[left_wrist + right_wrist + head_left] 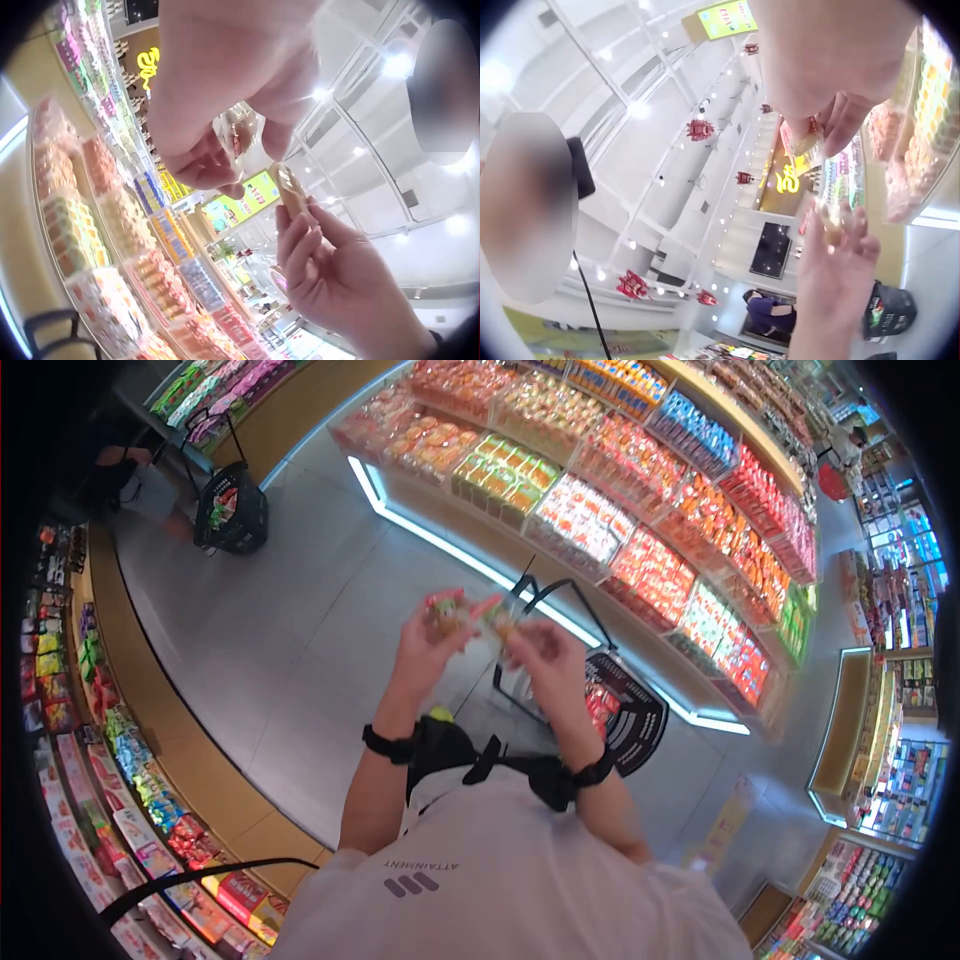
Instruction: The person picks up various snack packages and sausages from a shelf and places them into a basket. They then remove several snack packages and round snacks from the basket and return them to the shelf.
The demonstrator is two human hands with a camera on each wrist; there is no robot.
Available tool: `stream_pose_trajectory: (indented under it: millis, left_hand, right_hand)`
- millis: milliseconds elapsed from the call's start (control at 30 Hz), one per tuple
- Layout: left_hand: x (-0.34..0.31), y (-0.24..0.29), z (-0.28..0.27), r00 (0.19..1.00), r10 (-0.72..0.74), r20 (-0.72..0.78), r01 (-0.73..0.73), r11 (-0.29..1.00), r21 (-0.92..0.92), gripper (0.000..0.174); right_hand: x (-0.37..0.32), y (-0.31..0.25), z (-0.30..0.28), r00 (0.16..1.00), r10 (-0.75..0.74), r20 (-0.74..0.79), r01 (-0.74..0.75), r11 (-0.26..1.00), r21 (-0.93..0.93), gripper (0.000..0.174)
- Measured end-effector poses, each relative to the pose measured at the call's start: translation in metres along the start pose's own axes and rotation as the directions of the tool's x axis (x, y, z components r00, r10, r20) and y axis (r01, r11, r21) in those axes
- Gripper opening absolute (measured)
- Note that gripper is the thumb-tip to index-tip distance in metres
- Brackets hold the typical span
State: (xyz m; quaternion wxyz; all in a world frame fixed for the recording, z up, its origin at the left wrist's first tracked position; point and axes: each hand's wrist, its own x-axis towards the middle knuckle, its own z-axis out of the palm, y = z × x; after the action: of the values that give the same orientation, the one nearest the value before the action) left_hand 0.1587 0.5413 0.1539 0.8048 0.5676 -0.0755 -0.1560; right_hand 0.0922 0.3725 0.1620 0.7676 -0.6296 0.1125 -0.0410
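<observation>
Above, left of the black basket: left packet, right packet
Left hand: fingers clamped on left packet
Right hand: fingers pinching right packet
Packets: probably light, slippery, crushable; pinch edges gently

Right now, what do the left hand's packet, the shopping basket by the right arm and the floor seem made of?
Packet in the left hand: probably plastic film, clear and shiny, with bright glare. Shopping basket: likely moulded plastic, black, its end apparently slotted. Floor: perhaps ceramic or stone tile, smooth grey, with thin seams.
</observation>
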Motion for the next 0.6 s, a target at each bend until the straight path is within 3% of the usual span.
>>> stream_pose_trajectory:
  millis: [33, 67, 167, 233, 300, 367, 467, 600]
  left_hand:
    - [0.003, 0.013, -0.026, 0.998, 0.057, -0.009, -0.056, 0.995, 0.080, 0.040]
    - [-0.005, 0.022, -0.052, 0.999, 0.023, -0.024, -0.021, 0.996, 0.085, 0.040]
    - [0.014, 0.065, -0.132, 0.990, 0.073, -0.124, -0.053, 0.986, 0.156, 0.038]
    - [0.005, 0.054, -0.187, 0.969, 0.008, -0.246, 0.024, 0.991, 0.130, 0.038]
    - [-0.018, 0.012, -0.250, 0.882, -0.221, -0.416, 0.339, 0.911, 0.233, 0.041]
    - [-0.047, -0.012, -0.276, 0.834, -0.368, -0.411, 0.426, 0.903, 0.055, 0.044]
    - [-0.081, -0.031, -0.284, 0.838, -0.443, -0.319, 0.250, 0.830, -0.498, 0.048]
    - [-0.065, -0.035, -0.273, 0.825, -0.510, -0.245, 0.266, 0.733, -0.626, 0.050]
  right_hand:
    - [0.017, -0.009, 0.022, 0.999, -0.010, -0.051, 0.014, 0.997, 0.082, 0.025]
    - [0.030, -0.019, 0.041, 0.995, -0.029, -0.097, 0.044, 0.987, 0.157, 0.023]
    - [0.066, -0.045, 0.076, 0.987, -0.016, -0.162, 0.052, 0.974, 0.220, 0.023]
    - [0.078, -0.048, 0.086, 0.976, -0.041, -0.215, 0.090, 0.970, 0.226, 0.023]
    - [0.092, -0.043, 0.090, 0.957, -0.041, -0.289, 0.110, 0.968, 0.225, 0.022]
    - [0.101, -0.041, 0.087, 0.949, -0.022, -0.316, 0.087, 0.977, 0.195, 0.022]
    - [0.120, -0.036, 0.074, 0.944, -0.045, -0.327, 0.101, 0.983, 0.155, 0.020]
    - [0.156, -0.020, 0.063, 0.897, 0.022, -0.441, 0.126, 0.945, 0.303, 0.017]
